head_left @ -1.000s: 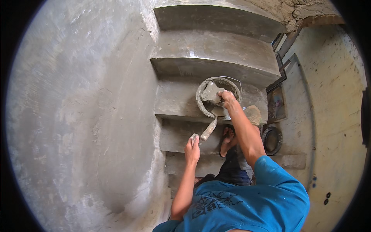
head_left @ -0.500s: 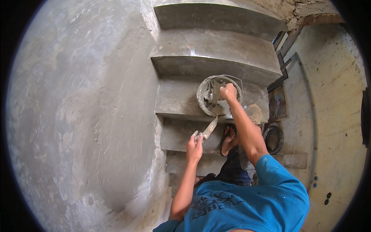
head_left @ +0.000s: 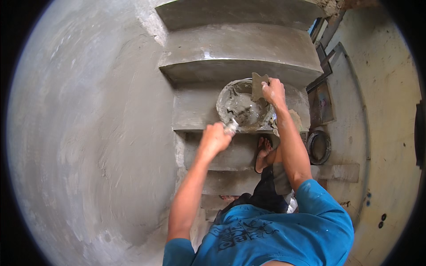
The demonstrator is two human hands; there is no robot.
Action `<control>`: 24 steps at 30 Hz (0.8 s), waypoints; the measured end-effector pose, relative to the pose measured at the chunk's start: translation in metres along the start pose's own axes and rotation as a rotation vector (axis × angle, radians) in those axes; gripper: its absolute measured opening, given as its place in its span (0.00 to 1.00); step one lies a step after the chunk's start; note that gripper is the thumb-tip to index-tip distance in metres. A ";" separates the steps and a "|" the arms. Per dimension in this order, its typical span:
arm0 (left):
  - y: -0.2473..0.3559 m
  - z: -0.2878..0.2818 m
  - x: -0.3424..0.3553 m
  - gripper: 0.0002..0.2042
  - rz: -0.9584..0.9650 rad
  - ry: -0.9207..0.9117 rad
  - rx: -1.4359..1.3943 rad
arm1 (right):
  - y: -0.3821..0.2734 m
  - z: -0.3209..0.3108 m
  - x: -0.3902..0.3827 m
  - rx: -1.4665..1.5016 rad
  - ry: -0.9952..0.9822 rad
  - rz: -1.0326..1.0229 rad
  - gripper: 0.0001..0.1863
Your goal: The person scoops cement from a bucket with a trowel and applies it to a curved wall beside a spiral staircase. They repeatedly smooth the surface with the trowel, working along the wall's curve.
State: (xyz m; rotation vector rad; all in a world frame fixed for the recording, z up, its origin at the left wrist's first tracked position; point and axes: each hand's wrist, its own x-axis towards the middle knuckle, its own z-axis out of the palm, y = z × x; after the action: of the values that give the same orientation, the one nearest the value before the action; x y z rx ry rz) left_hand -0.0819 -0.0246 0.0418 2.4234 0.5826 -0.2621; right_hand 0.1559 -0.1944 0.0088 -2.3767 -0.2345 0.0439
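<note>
A round bucket crusted with cement stands on a stair tread, with wet grey mortar inside. My left hand is closed round the handle of a trowel at the bucket's near left rim; most of the trowel's blade is hidden or lost in the mortar. Over the bucket's right side, my right hand grips a flat, mortar-coated plate with a notched upper edge, held upright. Its exact kind is unclear.
Concrete steps rise ahead. On the left is a freshly plastered wall. A pale flat slab lies right of the bucket, partly behind my right forearm. A black ring and plank are at the right; my sandalled foot is below.
My left hand has moved up with the trowel, bringing it to the bucket. My right hand has lifted the flat plate from inside the bucket to above its right rim.
</note>
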 end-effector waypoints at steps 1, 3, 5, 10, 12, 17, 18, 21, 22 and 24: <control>0.005 -0.016 0.012 0.20 -0.121 -0.131 -0.104 | 0.000 -0.006 0.000 -0.009 0.008 -0.002 0.17; 0.020 -0.038 0.036 0.18 -0.097 -0.186 0.122 | -0.003 -0.016 -0.003 0.005 0.005 -0.003 0.18; 0.038 -0.045 0.053 0.16 -0.077 -0.170 0.314 | -0.008 -0.020 -0.006 0.010 -0.003 -0.012 0.18; 0.086 -0.029 0.083 0.12 0.145 -0.145 0.720 | -0.021 -0.018 -0.008 -0.030 -0.051 -0.033 0.17; 0.097 -0.025 0.096 0.13 0.231 -0.191 0.792 | -0.021 -0.015 -0.006 -0.020 -0.051 -0.024 0.16; 0.090 -0.026 0.113 0.15 0.142 -0.245 0.645 | -0.006 -0.004 0.008 -0.173 -0.185 0.028 0.14; 0.085 -0.026 0.114 0.16 0.104 -0.226 0.602 | -0.001 -0.001 0.011 -0.215 -0.228 0.012 0.14; 0.073 -0.025 0.109 0.18 0.022 -0.149 0.490 | 0.008 0.013 0.018 -0.343 -0.309 -0.085 0.13; 0.071 -0.024 0.104 0.18 0.006 -0.107 0.443 | 0.010 0.018 0.019 -0.360 -0.321 -0.114 0.13; 0.069 -0.021 0.096 0.19 -0.029 -0.052 0.371 | 0.010 0.028 0.024 -0.415 -0.361 -0.176 0.13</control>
State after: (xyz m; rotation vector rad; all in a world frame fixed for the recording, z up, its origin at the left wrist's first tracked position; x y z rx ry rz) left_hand 0.0363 -0.0277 0.0638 2.7545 0.5887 -0.4804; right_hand 0.1780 -0.1782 -0.0173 -2.7354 -0.6809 0.3750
